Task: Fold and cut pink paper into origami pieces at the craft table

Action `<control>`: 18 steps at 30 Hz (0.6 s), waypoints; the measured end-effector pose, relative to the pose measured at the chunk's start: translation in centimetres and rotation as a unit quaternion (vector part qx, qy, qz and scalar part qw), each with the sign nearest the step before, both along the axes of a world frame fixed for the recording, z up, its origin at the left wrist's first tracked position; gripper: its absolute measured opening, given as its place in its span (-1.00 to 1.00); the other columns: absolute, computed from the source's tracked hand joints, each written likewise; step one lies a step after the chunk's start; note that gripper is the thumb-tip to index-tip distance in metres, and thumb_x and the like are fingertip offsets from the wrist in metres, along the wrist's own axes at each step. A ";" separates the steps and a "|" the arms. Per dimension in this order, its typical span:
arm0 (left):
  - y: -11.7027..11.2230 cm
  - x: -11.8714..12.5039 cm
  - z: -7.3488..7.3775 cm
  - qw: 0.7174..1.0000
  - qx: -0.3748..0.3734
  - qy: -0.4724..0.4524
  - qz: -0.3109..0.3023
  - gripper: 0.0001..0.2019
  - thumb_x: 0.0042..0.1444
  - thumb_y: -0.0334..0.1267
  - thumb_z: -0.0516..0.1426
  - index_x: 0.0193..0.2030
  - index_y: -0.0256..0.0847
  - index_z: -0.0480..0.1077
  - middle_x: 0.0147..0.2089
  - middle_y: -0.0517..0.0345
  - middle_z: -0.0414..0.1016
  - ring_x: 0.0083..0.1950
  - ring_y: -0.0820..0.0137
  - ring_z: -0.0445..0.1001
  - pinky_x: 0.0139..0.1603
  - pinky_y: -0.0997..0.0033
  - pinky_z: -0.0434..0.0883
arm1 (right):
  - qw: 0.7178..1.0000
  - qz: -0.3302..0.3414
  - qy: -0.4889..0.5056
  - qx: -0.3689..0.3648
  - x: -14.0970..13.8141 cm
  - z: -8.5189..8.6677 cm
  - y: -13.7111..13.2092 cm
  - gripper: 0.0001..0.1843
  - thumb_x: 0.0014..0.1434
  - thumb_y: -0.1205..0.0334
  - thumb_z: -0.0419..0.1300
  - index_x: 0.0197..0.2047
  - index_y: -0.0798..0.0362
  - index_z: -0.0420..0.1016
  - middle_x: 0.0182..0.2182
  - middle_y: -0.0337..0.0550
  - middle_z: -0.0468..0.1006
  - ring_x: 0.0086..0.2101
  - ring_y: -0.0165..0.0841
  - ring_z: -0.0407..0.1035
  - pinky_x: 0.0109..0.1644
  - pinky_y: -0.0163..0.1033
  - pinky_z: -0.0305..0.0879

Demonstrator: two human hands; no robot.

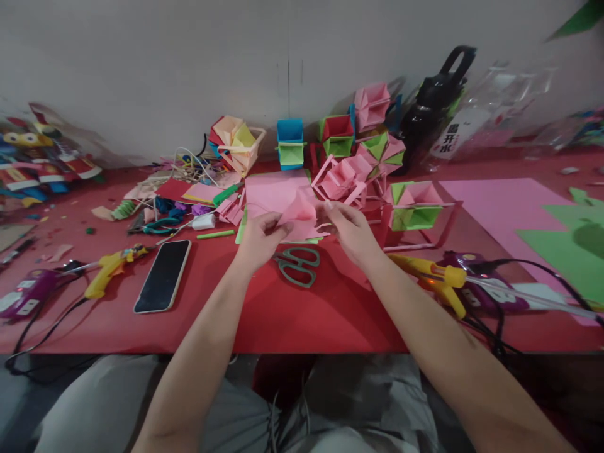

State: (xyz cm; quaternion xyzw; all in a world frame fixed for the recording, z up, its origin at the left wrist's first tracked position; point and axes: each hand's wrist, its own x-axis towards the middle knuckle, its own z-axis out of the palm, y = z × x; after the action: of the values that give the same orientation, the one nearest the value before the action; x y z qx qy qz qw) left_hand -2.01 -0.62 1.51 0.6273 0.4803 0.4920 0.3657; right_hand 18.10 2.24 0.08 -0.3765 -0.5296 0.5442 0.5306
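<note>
Between my two hands is a small piece of folded pink paper (302, 211). My left hand (262, 239) is closed on its left side, thumb and fingers together. At its right side, my right hand (348, 229) pinches the edge near the fingertips. Beneath the piece lies a stack of pink sheets (271, 187), with green paper showing at the borders. A pair of scissors (298, 265) with greyish-green handles rests just below the hands; its blades are hidden by my left hand and the paper.
Yellow glue guns lie left (106, 274) and right (446, 289), with trailing cords. A phone (163, 275) sits left of my forearm. Folded paper wheels (415, 204) stand behind and to the right. A black bottle (427, 113) stands by the wall. Paper scraps and tools clutter the left back.
</note>
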 end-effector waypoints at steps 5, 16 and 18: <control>0.2 0.0 0.1 0.999 0.019 -0.020 -0.025 -0.87 0.11 -0.22 0.26 -0.36 -0.23 0.53 -0.40 0.19 0.49 -0.32 0.42 0.42 -0.24 0.45 0.35 | 0.996 0.066 -0.039 0.051 0.3 0.8 -0.3 -0.52 -0.03 -0.20 0.46 -0.11 -0.10 0.67 -0.14 -0.17 0.65 -0.13 -0.25 0.51 -0.04 -0.12 0.50; -0.1 0.1 0.1 0.989 -0.022 -0.103 -0.103 -0.73 0.00 -0.19 0.38 -0.20 -0.26 0.53 -0.23 0.07 0.62 -0.19 0.34 0.55 -0.10 0.39 0.47 | 0.998 0.054 -0.023 0.006 -0.2 0.5 -0.6 -0.59 0.05 -0.20 0.42 -0.41 0.00 0.60 -0.44 -0.23 0.53 -0.40 -0.37 0.41 -0.24 -0.20 0.45; -0.2 0.2 0.2 0.989 -0.001 -0.099 -0.109 -0.78 0.01 -0.21 0.36 -0.23 -0.25 0.53 -0.25 0.10 0.60 -0.18 0.35 0.54 -0.09 0.40 0.46 | 0.997 0.066 0.005 -0.030 -0.3 0.1 -0.6 -0.59 0.06 -0.20 0.41 -0.43 -0.01 0.58 -0.46 -0.24 0.50 -0.41 -0.38 0.39 -0.26 -0.22 0.43</control>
State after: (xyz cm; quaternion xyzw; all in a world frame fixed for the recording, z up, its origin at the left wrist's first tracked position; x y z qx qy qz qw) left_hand -1.84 -0.81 1.69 0.6235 0.3711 0.5085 0.4636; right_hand 17.77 1.67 0.18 -0.3531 -0.5342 0.5957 0.4848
